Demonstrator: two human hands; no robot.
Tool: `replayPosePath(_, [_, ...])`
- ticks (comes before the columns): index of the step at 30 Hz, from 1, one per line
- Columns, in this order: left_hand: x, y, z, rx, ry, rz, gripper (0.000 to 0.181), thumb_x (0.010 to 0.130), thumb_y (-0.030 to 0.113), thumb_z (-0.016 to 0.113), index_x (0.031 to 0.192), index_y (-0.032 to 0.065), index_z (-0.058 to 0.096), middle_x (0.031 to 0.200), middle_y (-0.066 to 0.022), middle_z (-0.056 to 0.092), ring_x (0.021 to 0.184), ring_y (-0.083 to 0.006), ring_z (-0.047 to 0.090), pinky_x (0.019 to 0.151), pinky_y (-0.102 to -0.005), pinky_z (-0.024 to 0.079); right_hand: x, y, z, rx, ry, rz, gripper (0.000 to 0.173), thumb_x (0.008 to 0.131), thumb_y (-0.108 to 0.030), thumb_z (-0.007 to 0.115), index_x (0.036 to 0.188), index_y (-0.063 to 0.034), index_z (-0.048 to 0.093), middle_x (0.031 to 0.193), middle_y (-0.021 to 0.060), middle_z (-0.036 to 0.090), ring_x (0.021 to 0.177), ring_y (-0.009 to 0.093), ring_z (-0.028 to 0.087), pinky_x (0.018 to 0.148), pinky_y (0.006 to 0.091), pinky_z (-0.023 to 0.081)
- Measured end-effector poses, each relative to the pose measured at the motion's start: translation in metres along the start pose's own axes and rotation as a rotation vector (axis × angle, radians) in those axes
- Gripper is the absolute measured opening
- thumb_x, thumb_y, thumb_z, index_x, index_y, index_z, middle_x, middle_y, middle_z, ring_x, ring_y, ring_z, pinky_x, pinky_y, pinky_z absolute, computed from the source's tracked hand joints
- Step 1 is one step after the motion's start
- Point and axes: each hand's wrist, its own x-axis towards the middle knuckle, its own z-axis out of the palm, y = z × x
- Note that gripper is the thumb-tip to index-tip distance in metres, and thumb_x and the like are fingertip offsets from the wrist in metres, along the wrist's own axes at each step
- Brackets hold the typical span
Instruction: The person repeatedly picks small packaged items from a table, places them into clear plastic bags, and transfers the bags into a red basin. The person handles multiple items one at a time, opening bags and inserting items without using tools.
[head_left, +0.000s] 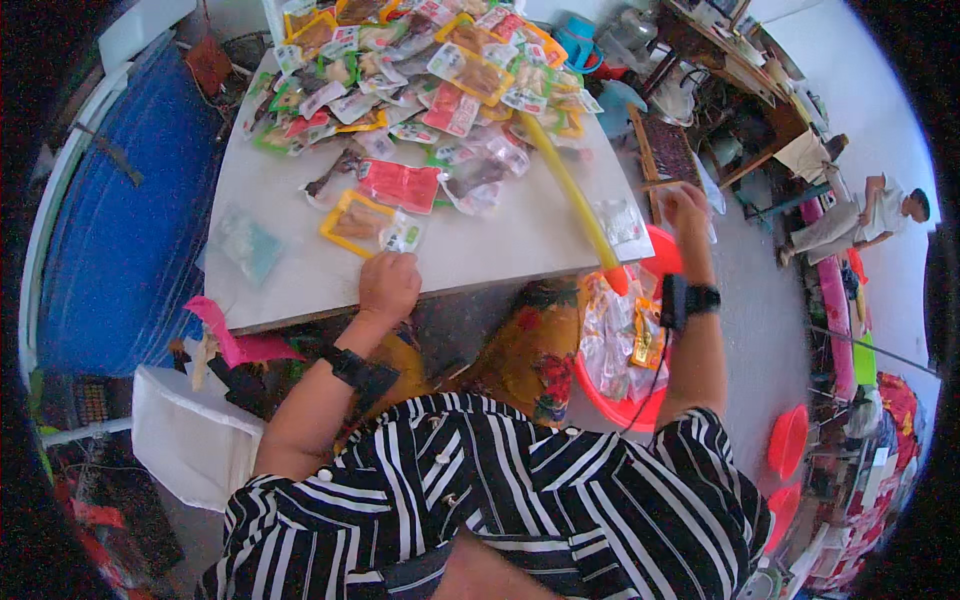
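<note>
My left hand (390, 281) is curled at the near edge of the white table (300, 285). Just beyond its knuckles lies a clear food packet with a yellow border (358, 225); whether the fingers pinch it is hidden. Out to the right, past the table's corner, I hold my right hand (684, 210) raised with bent fingers; I cannot tell if anything is in them. Below that hand stands a red plastic tub (619, 409) with several packets inside, one of them orange (646, 334). A red-and-clear packet (399, 185) lies beyond the yellow-bordered one.
A heap of sealed food packets (420, 75) covers the table's far part. A long yellow tube (566, 187) with an orange-red end overhangs the near edge. A bluish bag (246, 244) lies left. A white foam box (195, 442) stands lower left. Another person (862, 217) is at far right.
</note>
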Motion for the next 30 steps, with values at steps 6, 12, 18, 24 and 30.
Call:
replayPosePath(6, [0.005, 0.006, -0.009, -0.056, -0.037, -0.030, 0.006, 0.063, 0.012, 0.048, 0.063, 0.0066, 0.048, 0.059, -0.0102, 0.048, 0.059, -0.0292, 0.047, 0.052, -0.0418, 0.036, 0.037, -0.048, 0.183, 0.083, -0.335, 0.019, 0.023, 0.072, -0.015, 0.053, 0.092, -0.0028, 0.049, 0.074, 0.0040, 0.052, 0.064, 0.014, 0.051, 0.052, 0.0239, 0.042])
replayPosePath(12, [0.004, 0.005, -0.007, -0.024, -0.043, -0.032, 0.003, 0.061, 0.011, 0.048, 0.061, 0.0079, 0.048, 0.058, -0.0092, 0.048, 0.058, -0.0281, 0.047, 0.050, -0.0419, 0.036, 0.070, -0.057, 0.305, -0.588, -0.061, -0.484, 0.037, 0.070, -0.035, 0.052, 0.082, -0.0003, 0.051, 0.079, 0.0174, 0.055, 0.073, 0.031, 0.054, 0.061, 0.0372, 0.043])
replayPosePath(18, [-0.002, 0.004, -0.005, -0.132, -0.104, -0.053, 0.012, 0.063, 0.017, 0.052, 0.069, 0.0064, 0.051, 0.065, -0.0121, 0.050, 0.063, -0.0311, 0.048, 0.057, -0.0430, 0.037, 0.075, -0.050, 0.348, -1.052, 0.017, -0.660, 0.052, 0.067, -0.044, 0.054, 0.095, -0.0012, 0.045, 0.092, 0.0170, 0.052, 0.085, 0.031, 0.051, 0.071, 0.0406, 0.042])
replayPosePath(24, [-0.005, 0.007, -0.005, -0.039, -0.060, -0.044, 0.017, 0.063, 0.015, 0.053, 0.077, 0.0073, 0.050, 0.072, -0.0118, 0.049, 0.071, -0.0299, 0.047, 0.062, -0.0423, 0.037, 0.086, -0.043, 0.353, -1.153, -0.167, -0.616, 0.038, 0.074, -0.030, 0.044, 0.096, 0.0007, 0.045, 0.098, 0.0210, 0.050, 0.090, 0.034, 0.049, 0.073, 0.0420, 0.041])
replayPosePath(30, [-0.006, 0.005, -0.004, 0.001, -0.133, -0.036, 0.012, 0.063, 0.014, 0.051, 0.073, 0.0072, 0.049, 0.069, -0.0106, 0.048, 0.066, -0.0290, 0.046, 0.058, -0.0421, 0.037, 0.086, -0.060, 0.332, -1.187, -0.264, -0.642, 0.020, 0.075, -0.015, 0.036, 0.080, -0.0019, 0.050, 0.077, 0.0206, 0.056, 0.071, 0.035, 0.055, 0.061, 0.0427, 0.044])
